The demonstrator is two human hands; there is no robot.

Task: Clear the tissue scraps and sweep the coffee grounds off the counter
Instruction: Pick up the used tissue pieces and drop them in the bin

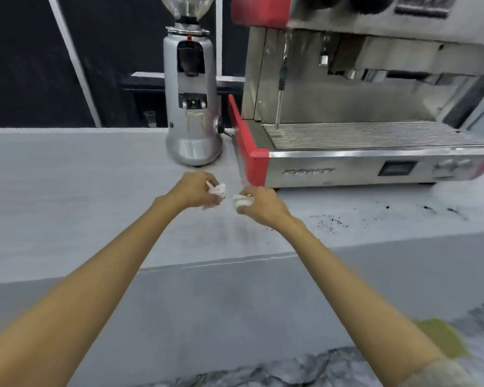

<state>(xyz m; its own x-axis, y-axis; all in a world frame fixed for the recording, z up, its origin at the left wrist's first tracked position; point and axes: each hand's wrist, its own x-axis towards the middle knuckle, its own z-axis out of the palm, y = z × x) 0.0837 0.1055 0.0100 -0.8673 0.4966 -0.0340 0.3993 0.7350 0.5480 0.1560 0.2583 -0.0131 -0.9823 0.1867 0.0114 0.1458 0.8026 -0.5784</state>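
Both my arms reach over the grey counter (67, 196) in front of the coffee grinder. My left hand (194, 189) is closed around a crumpled white tissue scrap (218, 191) that sticks out past the fingers. My right hand (259, 205) is closed on another white tissue scrap (242, 201). The two hands are a short gap apart, just above the counter. Dark coffee grounds (330, 220) lie scattered on the counter to the right of my right hand, with more specks (428, 209) farther right in front of the espresso machine.
A silver coffee grinder (192, 107) stands at the back of the counter just beyond my hands. A red and steel espresso machine (361, 152) fills the right side. The counter's front edge (207, 265) runs below my forearms. A yellow-green thing (442, 340) lies low on the right.
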